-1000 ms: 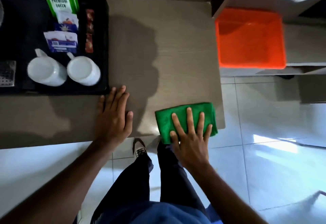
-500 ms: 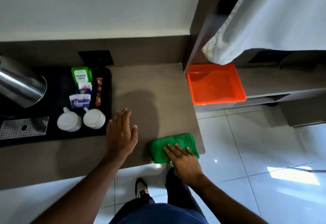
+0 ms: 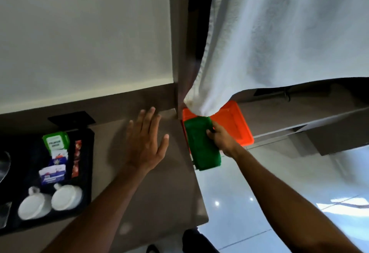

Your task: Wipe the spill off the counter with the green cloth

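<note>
While the right hand (image 3: 221, 139) is clutching the folded green microfibre cloth (image 3: 201, 145) beyond the brown laminate counter (image 3: 159, 183) edge, over an orange plastic tray (image 3: 237, 125), the open, empty left hand (image 3: 145, 141) is hovering; releasing squarely suits.

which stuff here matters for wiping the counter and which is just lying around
Job: green cloth held in the right hand; counter; left hand.

Lying about: orange tray, white towel, black tray, two white cups, tea packets.
</note>
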`<state>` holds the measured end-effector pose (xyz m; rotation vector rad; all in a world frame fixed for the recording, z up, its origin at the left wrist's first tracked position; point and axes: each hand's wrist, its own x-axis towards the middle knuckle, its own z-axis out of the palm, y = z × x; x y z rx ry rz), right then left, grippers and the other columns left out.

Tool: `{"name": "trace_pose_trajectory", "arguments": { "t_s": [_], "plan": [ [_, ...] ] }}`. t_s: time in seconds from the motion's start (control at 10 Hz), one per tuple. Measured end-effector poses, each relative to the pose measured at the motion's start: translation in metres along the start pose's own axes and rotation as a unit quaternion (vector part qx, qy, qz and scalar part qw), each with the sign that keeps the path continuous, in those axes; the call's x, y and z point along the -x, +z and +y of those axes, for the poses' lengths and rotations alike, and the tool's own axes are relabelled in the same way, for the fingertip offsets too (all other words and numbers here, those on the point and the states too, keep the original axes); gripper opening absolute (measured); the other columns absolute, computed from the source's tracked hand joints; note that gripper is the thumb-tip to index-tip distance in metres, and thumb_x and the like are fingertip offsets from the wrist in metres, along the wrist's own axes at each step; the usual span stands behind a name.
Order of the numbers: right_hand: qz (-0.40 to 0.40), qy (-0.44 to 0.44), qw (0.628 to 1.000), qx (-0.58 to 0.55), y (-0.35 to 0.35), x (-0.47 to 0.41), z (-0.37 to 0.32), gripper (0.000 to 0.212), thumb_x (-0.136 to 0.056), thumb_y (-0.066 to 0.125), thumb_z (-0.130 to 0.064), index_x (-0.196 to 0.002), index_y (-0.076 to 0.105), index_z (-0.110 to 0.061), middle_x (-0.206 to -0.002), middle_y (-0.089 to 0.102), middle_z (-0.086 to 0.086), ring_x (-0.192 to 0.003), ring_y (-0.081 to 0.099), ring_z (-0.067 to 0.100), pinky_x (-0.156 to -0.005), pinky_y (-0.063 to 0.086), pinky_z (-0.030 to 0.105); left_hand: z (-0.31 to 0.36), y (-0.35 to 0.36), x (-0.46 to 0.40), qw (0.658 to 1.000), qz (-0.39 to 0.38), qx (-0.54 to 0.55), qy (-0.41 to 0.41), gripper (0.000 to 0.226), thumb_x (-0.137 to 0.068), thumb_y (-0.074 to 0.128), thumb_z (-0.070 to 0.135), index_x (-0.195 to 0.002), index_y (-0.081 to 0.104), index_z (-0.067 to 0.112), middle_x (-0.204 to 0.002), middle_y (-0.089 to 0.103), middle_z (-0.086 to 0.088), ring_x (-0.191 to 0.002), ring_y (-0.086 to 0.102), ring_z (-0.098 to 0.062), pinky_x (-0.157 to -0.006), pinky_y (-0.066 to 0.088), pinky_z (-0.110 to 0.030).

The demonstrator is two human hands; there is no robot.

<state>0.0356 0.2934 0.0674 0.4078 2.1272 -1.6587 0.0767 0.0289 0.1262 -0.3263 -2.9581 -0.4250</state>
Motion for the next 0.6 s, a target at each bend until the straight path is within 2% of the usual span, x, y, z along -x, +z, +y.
{"name": "trace_pose_trajectory", "arguments": {
  "t_s": [0.1,0.2,0.3,0.4,0.5,0.6],
  "plan": [
    [-0.014,0.025,1.0,0.004,-0.005,-0.037,-0.012,0.02,-0.106,0.045,-0.001,-0.123,0.055,-0.005,-0.1,0.066,0.008,-0.09,0.063,0.022,-0.078,0.058,0.033,0.01,0.003,-0.023,1.0,0.02,-0.019,0.003,0.063,-0.096,0.048,0.045,-0.147,0.048,0.008,-0.163,0.04,-0.015,-0.15,0.036,-0.038,-0.112,0.036,-0.062],
    [-0.032,0.066,0.996,0.054,-0.004,-0.068,-0.005,0.029,-0.105,0.044,0.002,-0.133,0.052,0.0,-0.118,0.064,0.023,-0.109,0.063,0.038,-0.096,0.054,0.05,0.003,0.007,-0.026,0.998,0.039,-0.046,-0.001,0.063,-0.096,0.048,0.045,-0.147,0.047,0.008,-0.162,0.041,-0.016,-0.149,0.037,-0.039,-0.111,0.036,-0.063],
    [-0.023,0.097,0.989,0.111,-0.002,-0.084,0.002,0.045,-0.098,0.049,0.011,-0.143,0.047,0.006,-0.14,0.056,0.03,-0.13,0.054,0.044,-0.11,0.044,0.057,-0.015,0.003,-0.013,0.997,0.021,-0.073,-0.016,0.064,-0.097,0.044,0.048,-0.147,0.046,0.007,-0.162,0.04,-0.017,-0.149,0.036,-0.04,-0.113,0.036,-0.064],
    [0.054,0.099,0.983,0.143,-0.003,-0.085,0.005,0.044,-0.092,0.065,0.006,-0.135,0.058,0.006,-0.135,0.062,0.029,-0.125,0.059,0.041,-0.107,0.048,0.048,-0.027,-0.004,0.0,0.993,-0.027,-0.099,-0.054,0.068,-0.098,0.036,0.052,-0.148,0.045,0.006,-0.162,0.039,-0.019,-0.15,0.034,-0.041,-0.115,0.034,-0.064],
    [0.094,0.089,0.981,0.143,-0.008,-0.072,-0.01,0.042,-0.091,0.069,0.0,-0.131,0.062,0.006,-0.13,0.066,0.028,-0.12,0.064,0.039,-0.101,0.051,0.044,-0.026,-0.015,0.0,0.993,-0.035,-0.097,-0.061,0.069,-0.098,0.036,0.052,-0.147,0.048,0.005,-0.162,0.039,-0.019,-0.15,0.035,-0.041,-0.115,0.035,-0.064],
    [0.138,0.059,0.974,0.168,-0.009,-0.038,-0.015,0.033,-0.094,0.067,-0.005,-0.125,0.065,0.007,-0.127,0.068,0.026,-0.121,0.063,0.039,-0.102,0.048,0.045,-0.015,-0.021,-0.009,0.995,-0.022,-0.088,-0.049,0.067,-0.096,0.042,0.05,-0.147,0.048,0.006,-0.162,0.039,-0.018,-0.149,0.036,-0.042,-0.112,0.038,-0.066]
  ]
}}
